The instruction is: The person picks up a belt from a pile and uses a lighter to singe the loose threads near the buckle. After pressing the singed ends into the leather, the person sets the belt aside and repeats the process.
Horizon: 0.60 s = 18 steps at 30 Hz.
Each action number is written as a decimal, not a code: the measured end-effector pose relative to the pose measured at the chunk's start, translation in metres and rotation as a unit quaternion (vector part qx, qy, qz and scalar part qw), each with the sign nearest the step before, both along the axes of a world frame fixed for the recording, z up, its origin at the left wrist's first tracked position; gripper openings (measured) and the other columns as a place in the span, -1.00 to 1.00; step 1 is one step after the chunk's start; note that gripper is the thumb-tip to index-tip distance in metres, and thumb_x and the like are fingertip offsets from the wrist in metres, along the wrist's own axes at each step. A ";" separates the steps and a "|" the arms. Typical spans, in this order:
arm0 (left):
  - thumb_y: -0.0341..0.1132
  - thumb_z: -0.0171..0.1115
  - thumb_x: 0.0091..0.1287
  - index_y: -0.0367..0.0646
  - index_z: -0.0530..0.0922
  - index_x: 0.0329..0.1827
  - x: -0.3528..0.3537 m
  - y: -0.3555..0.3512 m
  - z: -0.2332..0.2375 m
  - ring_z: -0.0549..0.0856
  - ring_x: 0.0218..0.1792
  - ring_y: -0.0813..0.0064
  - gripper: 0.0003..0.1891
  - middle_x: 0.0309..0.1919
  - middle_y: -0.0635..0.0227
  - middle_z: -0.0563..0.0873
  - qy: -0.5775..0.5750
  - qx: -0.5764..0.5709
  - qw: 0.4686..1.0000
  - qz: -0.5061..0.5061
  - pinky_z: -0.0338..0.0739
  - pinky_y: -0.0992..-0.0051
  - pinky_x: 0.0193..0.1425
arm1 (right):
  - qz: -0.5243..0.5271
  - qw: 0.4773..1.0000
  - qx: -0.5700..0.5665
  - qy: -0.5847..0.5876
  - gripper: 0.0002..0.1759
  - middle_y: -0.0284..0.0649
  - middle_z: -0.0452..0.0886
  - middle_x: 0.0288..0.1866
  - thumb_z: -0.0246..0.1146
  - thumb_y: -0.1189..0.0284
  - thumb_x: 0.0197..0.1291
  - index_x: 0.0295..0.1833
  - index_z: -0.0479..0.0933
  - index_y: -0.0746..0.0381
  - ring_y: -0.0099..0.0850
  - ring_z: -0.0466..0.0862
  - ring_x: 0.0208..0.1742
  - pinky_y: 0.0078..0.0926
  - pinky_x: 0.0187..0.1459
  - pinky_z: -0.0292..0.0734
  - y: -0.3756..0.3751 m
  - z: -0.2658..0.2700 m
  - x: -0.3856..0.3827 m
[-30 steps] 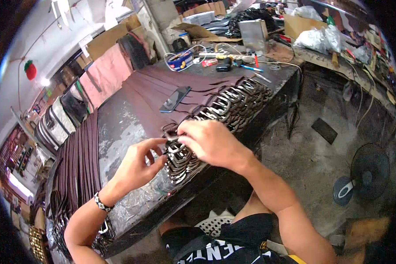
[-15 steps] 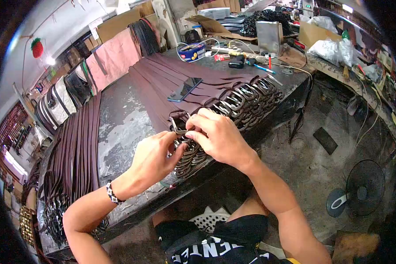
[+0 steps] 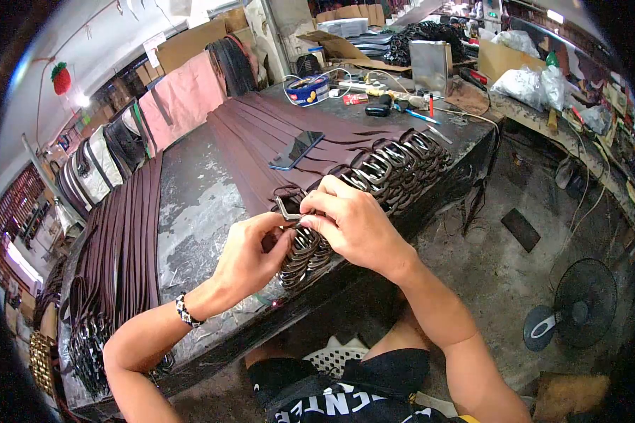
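Observation:
Both hands are at a silver belt buckle [image 3: 287, 210] on the end of a dark brown strap, close to the table's front edge. My left hand [image 3: 248, 248] has its thumb and forefinger closed at the buckle's lower side. From the other side, my right hand [image 3: 353, 224] pinches at the buckle's right part, its fingertips nearly meeting those of the left. Their fingers hide the exact grip. Just below hangs a stack of buckles [image 3: 305, 259], and more buckled ends [image 3: 391, 169] lie in a row to the right. The brown belt straps [image 3: 250, 141] fan out behind.
A phone [image 3: 296, 150] lies on the straps. Another bundle of brown straps [image 3: 123, 233] runs down the table's left side. Behind are a blue tub [image 3: 307, 92], a metal can [image 3: 430, 67] and small tools. A black fan [image 3: 582, 303] stands at the lower right.
The buckle has tilted slightly between my fingers. My left thumb and forefinger have come closer to my right fingertips. Both hands stay at nearly the same spot.

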State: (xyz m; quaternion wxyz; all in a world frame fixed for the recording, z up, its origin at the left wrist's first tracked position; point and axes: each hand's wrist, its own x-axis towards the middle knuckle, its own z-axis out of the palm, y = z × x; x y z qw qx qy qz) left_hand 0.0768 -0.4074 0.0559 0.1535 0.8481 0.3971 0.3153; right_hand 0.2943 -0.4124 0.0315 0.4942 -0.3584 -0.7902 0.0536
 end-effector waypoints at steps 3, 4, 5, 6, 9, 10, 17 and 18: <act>-0.50 0.42 0.41 -0.37 0.70 -0.06 0.004 -0.005 0.001 0.54 -0.52 0.67 -0.86 -0.52 0.33 0.64 -0.033 0.013 0.999 -0.009 0.44 0.53 -0.43 | 0.012 1.000 -0.009 0.027 -0.87 -0.05 0.61 -0.08 0.37 0.46 0.36 -0.11 0.64 0.30 -0.04 0.73 -0.13 -0.11 -0.04 0.63 -0.001 0.003 0.000; -0.50 0.42 0.40 -0.37 0.70 -0.06 0.004 -0.004 0.001 0.54 -0.52 0.66 -0.86 -0.51 0.32 0.64 -0.030 0.028 0.999 -0.017 0.44 0.52 -0.43 | 0.017 0.999 0.002 0.039 -0.87 -0.05 0.64 -0.05 0.39 0.49 0.34 -0.10 0.64 0.32 -0.07 0.74 -0.12 -0.17 -0.03 0.63 0.000 0.004 0.000; -0.50 0.42 0.40 -0.37 0.70 -0.06 0.005 -0.004 0.001 0.55 -0.52 0.65 -0.87 -0.51 0.32 0.65 -0.028 0.042 0.998 -0.024 0.45 0.52 -0.43 | 0.022 0.998 0.013 0.051 -0.86 -0.05 0.66 -0.02 0.40 0.51 0.32 -0.10 0.64 0.34 -0.11 0.74 -0.11 -0.23 -0.02 0.63 0.001 0.005 0.001; -0.50 0.42 0.40 -0.37 0.70 -0.07 0.006 -0.003 0.001 0.55 -0.52 0.65 -0.87 -0.50 0.31 0.65 -0.025 0.056 0.998 -0.032 0.45 0.51 -0.43 | 0.029 0.998 0.029 0.051 -0.86 -0.03 0.66 0.04 0.40 0.52 0.32 -0.10 0.63 0.35 -0.10 0.75 -0.07 -0.22 0.01 0.63 0.003 0.004 0.001; -0.46 0.47 0.36 -0.32 0.69 -0.03 0.004 -0.001 -0.009 0.61 -0.51 0.55 -0.80 -0.47 0.31 0.65 -0.010 0.077 0.996 -0.046 0.51 0.46 -0.41 | 0.051 0.996 0.045 0.052 -0.88 0.02 0.70 0.18 0.33 0.51 0.33 -0.12 0.62 0.36 0.03 0.73 0.11 -0.12 0.17 0.62 0.006 0.007 0.002; -0.44 0.49 0.34 -0.30 0.68 -0.01 0.004 -0.002 -0.011 0.63 -0.50 0.51 -0.77 -0.46 0.30 0.65 0.017 0.093 0.994 -0.053 0.53 0.44 -0.40 | 0.055 0.996 0.049 0.042 -0.88 0.02 0.71 0.15 0.33 0.51 0.33 -0.13 0.62 0.35 0.02 0.73 0.11 -0.12 0.18 0.62 0.008 0.005 0.002; -0.34 0.52 0.32 -0.19 0.66 0.07 -0.001 -0.005 -0.024 0.72 -0.43 0.26 -0.68 -0.35 0.22 0.67 0.108 0.162 0.979 -0.060 0.63 0.30 -0.34 | 0.047 0.998 0.045 -0.023 -0.87 -0.06 0.78 0.14 0.39 0.51 0.32 -0.12 0.68 0.37 -0.08 0.75 0.14 -0.19 0.23 0.62 -0.002 -0.005 0.009; -0.34 0.52 0.32 -0.19 0.66 0.08 0.000 -0.005 -0.024 0.73 -0.43 0.24 -0.68 -0.34 0.21 0.68 0.106 0.163 0.979 -0.060 0.63 0.29 -0.34 | 0.041 0.997 0.058 -0.034 -0.87 -0.07 0.78 0.15 0.39 0.51 0.32 -0.11 0.68 0.37 -0.09 0.76 0.12 -0.21 0.21 0.63 -0.003 -0.007 0.010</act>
